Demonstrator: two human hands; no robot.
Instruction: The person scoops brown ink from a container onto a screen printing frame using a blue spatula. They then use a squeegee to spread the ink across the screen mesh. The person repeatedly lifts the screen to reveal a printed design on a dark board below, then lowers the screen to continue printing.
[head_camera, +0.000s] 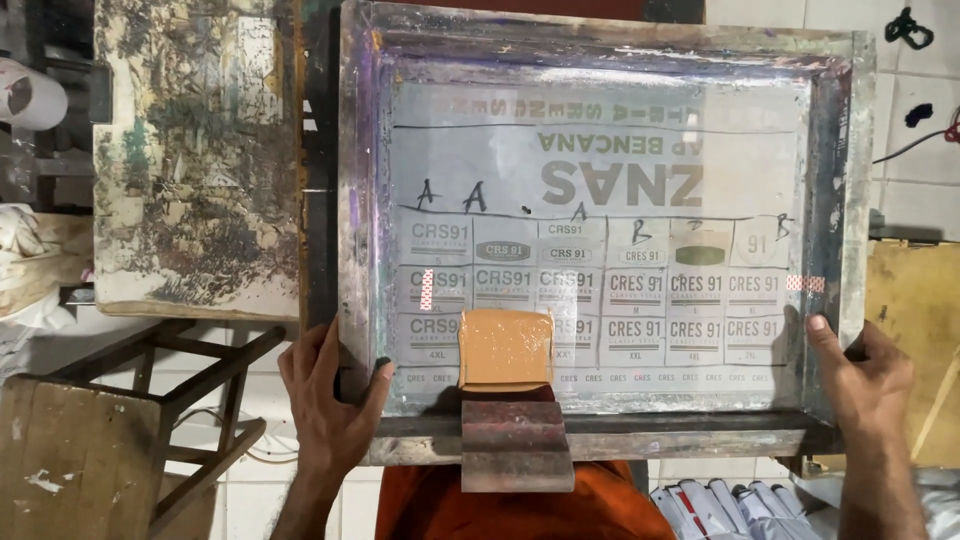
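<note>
A large screen-printing frame (600, 50) with a grey mesh full of small label designs fills the middle of the head view. My left hand (330, 400) grips its lower left corner, thumb on the mesh edge. My right hand (865, 375) holds the lower right side of the frame, thumb on the inner rim. A squeegee (512, 440) with a reddish wooden handle and an orange-tan blade rests on the near rail, its blade lying on the mesh between my hands.
A paint-stained wooden board (195, 160) lies to the left over a wooden stool frame (190, 400). An orange cloth (520, 510) shows below the frame. White tiled floor and a yellowish board (915, 340) lie to the right, with folded papers (730, 505) at the bottom.
</note>
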